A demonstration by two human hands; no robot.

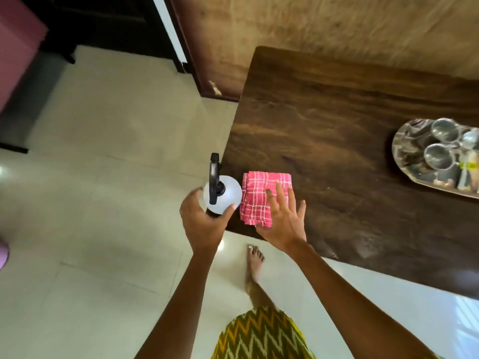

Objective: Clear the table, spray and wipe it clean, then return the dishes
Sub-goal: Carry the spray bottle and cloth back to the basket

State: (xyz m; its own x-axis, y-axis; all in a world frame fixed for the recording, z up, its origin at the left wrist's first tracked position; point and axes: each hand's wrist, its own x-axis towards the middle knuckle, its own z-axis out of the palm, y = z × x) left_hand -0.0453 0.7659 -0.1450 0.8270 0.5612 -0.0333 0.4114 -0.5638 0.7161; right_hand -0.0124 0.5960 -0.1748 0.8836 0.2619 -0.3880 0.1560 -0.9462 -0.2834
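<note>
A white spray bottle [225, 195] with a black trigger head stands at the near left corner of the dark wooden table [337, 141]. My left hand [202, 221] curls around the bottle, thumb and fingers on either side of it. Right beside the bottle lies a folded pink checked cloth [256, 195]. My right hand [282, 218] rests flat on the cloth's near right part with fingers spread. At the table's right end, a steel tray [404, 149] carries two steel cups [444, 130] and other small items.
A wood-panelled wall runs behind the table. Pale floor tiles lie to the left and in front, with my bare foot [255, 265] on them near the table's corner. A dark door frame [178, 47] and dark furniture stand at the top left.
</note>
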